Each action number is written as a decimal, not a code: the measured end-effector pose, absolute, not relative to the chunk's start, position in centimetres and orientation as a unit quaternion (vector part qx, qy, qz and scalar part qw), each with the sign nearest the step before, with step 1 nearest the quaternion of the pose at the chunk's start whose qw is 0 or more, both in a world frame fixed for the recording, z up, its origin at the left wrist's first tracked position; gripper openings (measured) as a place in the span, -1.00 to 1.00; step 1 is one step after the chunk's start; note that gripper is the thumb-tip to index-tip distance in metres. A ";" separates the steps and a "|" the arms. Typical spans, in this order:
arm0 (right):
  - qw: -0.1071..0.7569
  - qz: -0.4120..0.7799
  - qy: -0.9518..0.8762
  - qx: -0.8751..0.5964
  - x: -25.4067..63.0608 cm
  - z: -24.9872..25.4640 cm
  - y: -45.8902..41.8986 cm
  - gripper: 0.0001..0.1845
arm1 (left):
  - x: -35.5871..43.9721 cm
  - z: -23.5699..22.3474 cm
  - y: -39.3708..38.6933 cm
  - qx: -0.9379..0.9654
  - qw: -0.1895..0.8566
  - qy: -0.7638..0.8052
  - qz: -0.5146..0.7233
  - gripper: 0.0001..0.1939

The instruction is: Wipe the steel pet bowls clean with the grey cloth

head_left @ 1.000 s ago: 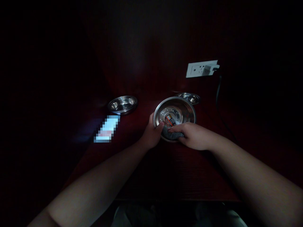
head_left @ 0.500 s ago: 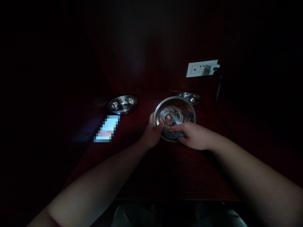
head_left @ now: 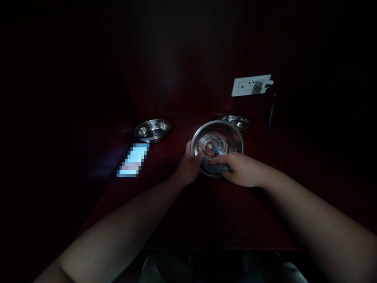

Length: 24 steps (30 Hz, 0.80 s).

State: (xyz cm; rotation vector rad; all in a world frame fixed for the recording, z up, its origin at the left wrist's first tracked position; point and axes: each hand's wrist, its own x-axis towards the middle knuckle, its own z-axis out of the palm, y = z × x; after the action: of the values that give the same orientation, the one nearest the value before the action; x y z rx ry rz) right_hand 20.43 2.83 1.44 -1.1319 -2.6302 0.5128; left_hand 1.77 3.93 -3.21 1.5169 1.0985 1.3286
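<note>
A steel bowl (head_left: 226,137) with a small label inside is tilted toward me over a dark red table (head_left: 206,212). My left hand (head_left: 188,167) grips its near left rim, thumb hooked over the edge. My right hand (head_left: 240,169) presses a grey cloth (head_left: 213,168) against the bowl's near rim, fingers closed over the cloth. The room is very dim.
A second steel bowl (head_left: 153,129) stands to the left and a third (head_left: 235,121) sits just behind the held one. A lit phone screen (head_left: 133,160) lies at left. On the back wall a white socket (head_left: 247,85) holds a plug with a dark cable (head_left: 272,122) hanging down.
Almost nothing has moved. My right hand with the cloth has shifted very slightly along the bowl's near rim; the bowl stays in my left hand.
</note>
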 end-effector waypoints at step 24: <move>0.118 0.189 -0.895 -0.387 20.4 1.5 2.8 -0.52 | 1.7 -3.5 4.1 0.598 0.411 0.440 0.529 -0.54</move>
State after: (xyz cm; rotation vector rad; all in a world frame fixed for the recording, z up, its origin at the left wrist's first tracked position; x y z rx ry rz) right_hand 20.39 2.81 1.48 -1.1320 -2.6173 0.5528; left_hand 1.69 4.09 -3.54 1.5057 1.1071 1.3303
